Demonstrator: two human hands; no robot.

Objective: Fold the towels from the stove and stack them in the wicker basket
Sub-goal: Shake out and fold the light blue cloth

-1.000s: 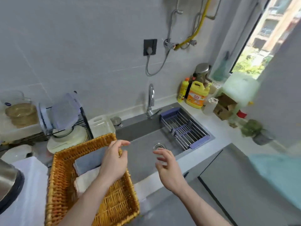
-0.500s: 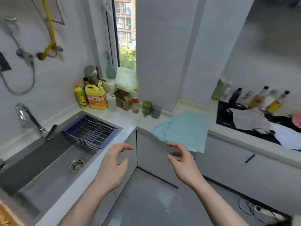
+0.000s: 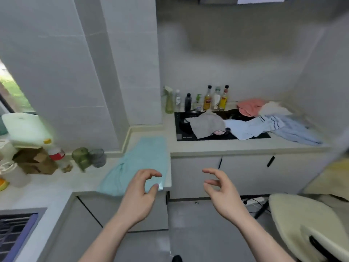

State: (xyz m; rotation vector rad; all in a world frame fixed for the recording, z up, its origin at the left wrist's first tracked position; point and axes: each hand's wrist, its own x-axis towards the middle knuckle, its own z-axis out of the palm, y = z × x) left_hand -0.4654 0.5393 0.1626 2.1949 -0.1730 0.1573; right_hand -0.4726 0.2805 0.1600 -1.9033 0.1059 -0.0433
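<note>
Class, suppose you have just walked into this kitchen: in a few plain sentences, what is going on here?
A person stands facing the counter with both hands empty: the left hand and right hand hover with loosely curled fingers. A teal towel lies spread on the counter corner beneath the left hand. On the black stove a heap of unfolded towels waits: grey, light blue and pink. The wicker basket is not in view.
</note>
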